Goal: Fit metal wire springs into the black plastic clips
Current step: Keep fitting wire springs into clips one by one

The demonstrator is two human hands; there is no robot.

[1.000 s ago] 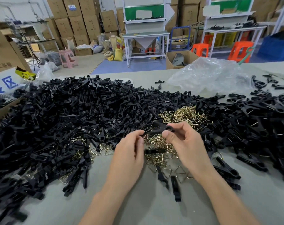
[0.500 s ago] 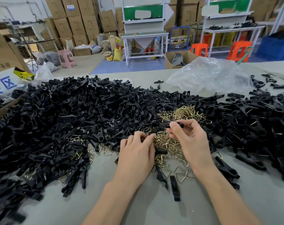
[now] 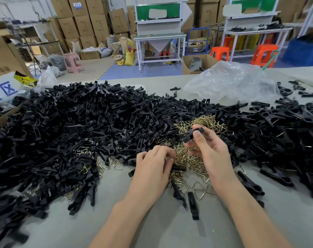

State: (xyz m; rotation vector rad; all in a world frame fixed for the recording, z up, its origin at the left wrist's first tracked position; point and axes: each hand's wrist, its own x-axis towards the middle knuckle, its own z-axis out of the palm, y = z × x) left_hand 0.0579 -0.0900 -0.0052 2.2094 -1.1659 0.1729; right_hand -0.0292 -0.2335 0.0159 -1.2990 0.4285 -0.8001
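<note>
**On the grey table: one clip in hand, a heap to go**

Toward nine o'clock, a deep heap of black plastic clips [image 3: 80,131] covers the table [image 3: 152,226]. They look like bare pieces with no wire in them, so most of the job seems undone. Nearer centre, the left hand [image 3: 152,165] lies knuckles-up with its fingers curled down into the brass wire springs [image 3: 186,158]; whether it has one pinched I cannot tell. At its one o'clock, the right hand [image 3: 212,154] pinches a single clip [image 3: 193,134] between thumb and forefinger, lifted just above the springs, with no spring seated in it that I can see. A few loose springs and clip pieces lie at six o'clock of the hands. Out at three o'clock a second heap [image 3: 286,133] shows wire glinting in several clips. These are likely the finished ones, and fewer than the bare pieces.
</note>
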